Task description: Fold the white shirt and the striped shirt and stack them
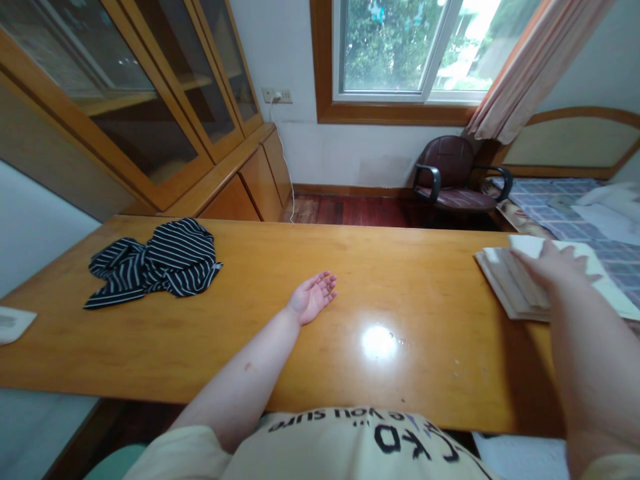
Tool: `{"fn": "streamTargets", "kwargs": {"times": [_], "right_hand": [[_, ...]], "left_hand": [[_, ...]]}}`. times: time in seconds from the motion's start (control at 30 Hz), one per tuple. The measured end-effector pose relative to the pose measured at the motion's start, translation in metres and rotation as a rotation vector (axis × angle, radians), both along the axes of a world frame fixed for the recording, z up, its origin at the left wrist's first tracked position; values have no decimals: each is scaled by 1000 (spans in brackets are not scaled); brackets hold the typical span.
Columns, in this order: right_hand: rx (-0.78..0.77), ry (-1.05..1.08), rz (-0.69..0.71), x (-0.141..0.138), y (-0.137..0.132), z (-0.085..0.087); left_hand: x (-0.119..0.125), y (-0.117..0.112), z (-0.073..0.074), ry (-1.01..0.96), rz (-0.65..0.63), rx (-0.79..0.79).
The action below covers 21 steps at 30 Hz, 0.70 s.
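Palm up, my left hand (314, 297) rests above the middle of the wooden table (400, 280), its fingers loosely curled and apart, with nothing in it. At the table's right end my right hand (555, 263) lies on a stack of folded papers or thin booklets (515, 287), thumb and fingers spread over the top. A white sheet (607, 273) sticks out on the right side of the stack. Whether the fingertips grip any sheet cannot be made out. On the left part of the table lies a crumpled black-and-white striped cloth (175, 257), gathered or knotted in the middle.
A white object (15, 325) sits at the table's left edge. Beyond the table stand a glass-door cabinet (220, 167), a maroon armchair (455, 170) and a bed (555, 207) with a checked cover. Light glares on the tabletop. Papers (520, 457) show below its front edge.
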State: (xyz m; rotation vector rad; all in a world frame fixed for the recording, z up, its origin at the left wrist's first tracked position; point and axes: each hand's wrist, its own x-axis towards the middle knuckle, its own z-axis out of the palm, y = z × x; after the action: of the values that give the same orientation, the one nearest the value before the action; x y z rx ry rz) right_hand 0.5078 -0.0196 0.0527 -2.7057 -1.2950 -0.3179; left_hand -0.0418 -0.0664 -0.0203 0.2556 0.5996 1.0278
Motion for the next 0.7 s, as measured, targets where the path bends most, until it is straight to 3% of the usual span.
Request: {"fn": "streamTargets", "kwargs": {"times": [0.13,0.3,0.4,0.47,0.53,0.63,0.7], "right_hand": [[-35,184,-67,-20,-2,-7],[-43,175,-81,-26,-3,-2],[74,101,-64,-40,-7,8],[230,71,-1,-63,-12,12],[335,203,88,-100,-16,9],[162,706,314,-165,-21,-10],[61,876,447,-206,-23,-30]], "left_hand": [[0,0,-1,0,2,6],[0,0,0,14,2,9],[1,0,1,20,0,7],[2,0,1,23,0,2],[2,0,1,27,-2,-2],[2,0,1,34,-4,0],[2,-1,1,37,-2,4]]}}
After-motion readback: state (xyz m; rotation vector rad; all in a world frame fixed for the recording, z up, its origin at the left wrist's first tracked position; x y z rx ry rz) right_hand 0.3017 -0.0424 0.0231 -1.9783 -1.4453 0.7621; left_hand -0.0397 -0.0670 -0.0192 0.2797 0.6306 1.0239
